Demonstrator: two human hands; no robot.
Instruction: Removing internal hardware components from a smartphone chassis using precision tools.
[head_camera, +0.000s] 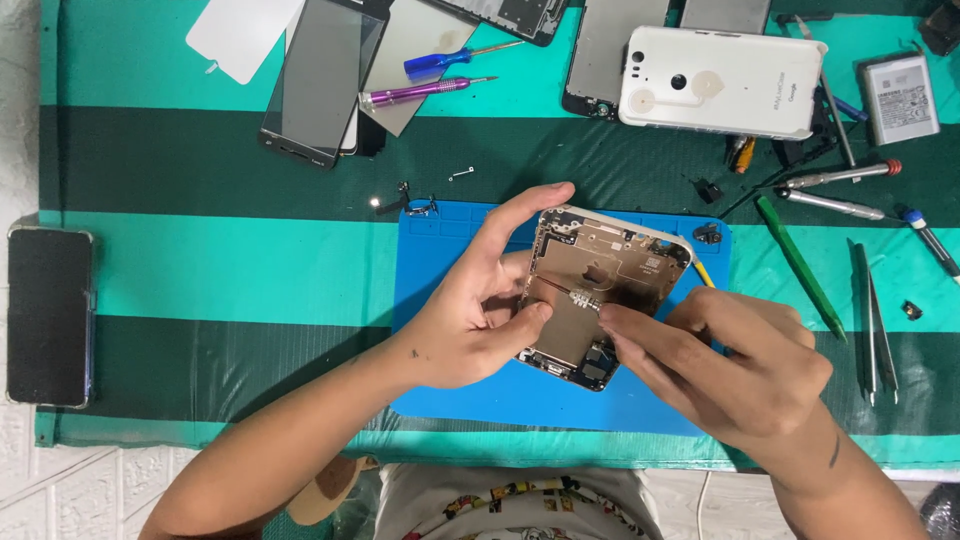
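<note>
An opened phone housing (610, 270), gold inside with small parts showing, is held tilted above a blue work mat (450, 390). My left hand (480, 300) grips its left edge, fingers curled over the top and thumb on the inside. My right hand (720, 365) holds a thin screwdriver (580, 297) by its knurled metal shaft, with the tip lying across the inside of the housing toward the left thumb. The handle end is hidden under my right fingers.
Green striped cloth (220, 270) covers the table. A dark phone (50, 315) lies far left. At the back are screen panels (320, 80), blue and purple screwdrivers (440, 75), a white phone cover (720, 80) and a battery (900, 98). Screwdrivers, a green pry tool (800, 265) and tweezers (875, 325) lie right.
</note>
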